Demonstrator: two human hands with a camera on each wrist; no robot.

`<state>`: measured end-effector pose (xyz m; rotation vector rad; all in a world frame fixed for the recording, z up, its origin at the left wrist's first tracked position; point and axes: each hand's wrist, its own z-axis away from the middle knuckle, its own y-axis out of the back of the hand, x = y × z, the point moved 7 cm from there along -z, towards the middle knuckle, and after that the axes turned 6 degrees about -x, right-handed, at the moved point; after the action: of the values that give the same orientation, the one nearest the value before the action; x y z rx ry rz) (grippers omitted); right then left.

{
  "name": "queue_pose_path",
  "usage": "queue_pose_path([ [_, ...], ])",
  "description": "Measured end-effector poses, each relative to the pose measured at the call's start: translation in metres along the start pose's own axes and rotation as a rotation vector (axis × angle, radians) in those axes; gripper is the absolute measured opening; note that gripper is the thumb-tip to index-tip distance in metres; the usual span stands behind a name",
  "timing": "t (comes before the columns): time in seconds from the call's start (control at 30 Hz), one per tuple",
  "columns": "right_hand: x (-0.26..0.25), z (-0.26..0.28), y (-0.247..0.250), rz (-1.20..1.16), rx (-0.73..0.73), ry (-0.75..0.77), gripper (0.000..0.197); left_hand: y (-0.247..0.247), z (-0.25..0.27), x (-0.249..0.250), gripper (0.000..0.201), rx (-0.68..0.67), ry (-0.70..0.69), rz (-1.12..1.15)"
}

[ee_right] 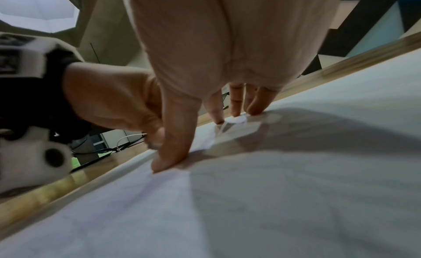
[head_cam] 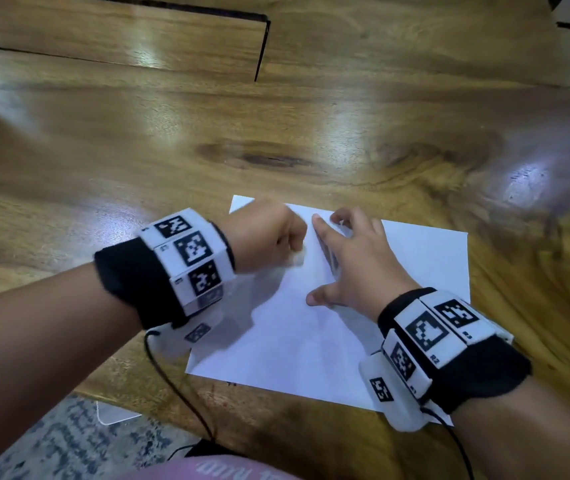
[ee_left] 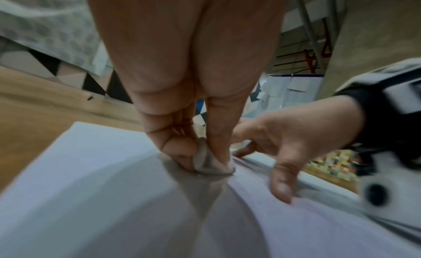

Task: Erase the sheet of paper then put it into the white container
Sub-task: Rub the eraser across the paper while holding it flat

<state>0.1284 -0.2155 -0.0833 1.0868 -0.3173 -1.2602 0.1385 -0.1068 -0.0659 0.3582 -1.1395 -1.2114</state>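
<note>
A white sheet of paper (head_cam: 311, 327) lies flat on the wooden table (head_cam: 276, 133), near its front edge. My left hand (head_cam: 276, 237) is over the sheet's upper left part and pinches a small greyish eraser (ee_left: 209, 161) between thumb and fingers, its tip pressed onto the paper (ee_left: 91, 189). My right hand (head_cam: 349, 258) lies spread on the sheet just right of the left hand, fingertips and thumb pressing the paper (ee_right: 296, 189) down. Faint marks show near the right fingertips (ee_right: 237, 116). The white container is not in view.
A wooden panel (head_cam: 121, 32) with a dark gap lies at the table's back left. A black cable (head_cam: 172, 382) runs from my left wristband over the table's front edge. Below the edge are a patterned floor (head_cam: 69, 445) and a white corner (head_cam: 114, 414).
</note>
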Motion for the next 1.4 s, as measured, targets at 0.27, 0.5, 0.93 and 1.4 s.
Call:
queue_pose_path([
  [0.27,-0.002,0.001,0.000,0.009,-0.006,0.012,0.111,0.027,-0.028,0.003,0.011,0.151,0.032,-0.053],
  [0.5,-0.004,0.001,0.000,0.037,-0.022,0.004,0.109,-0.016,0.015,0.008,0.003,-0.070,-0.114,-0.133],
  [0.93,-0.007,0.001,-0.001,0.062,-0.024,0.008,0.111,-0.021,0.018,0.009,0.010,0.032,-0.087,-0.043],
  [1.4,-0.003,0.003,0.005,0.016,0.011,0.021,0.107,0.032,-0.030,0.013,0.010,0.188,0.061,-0.031],
])
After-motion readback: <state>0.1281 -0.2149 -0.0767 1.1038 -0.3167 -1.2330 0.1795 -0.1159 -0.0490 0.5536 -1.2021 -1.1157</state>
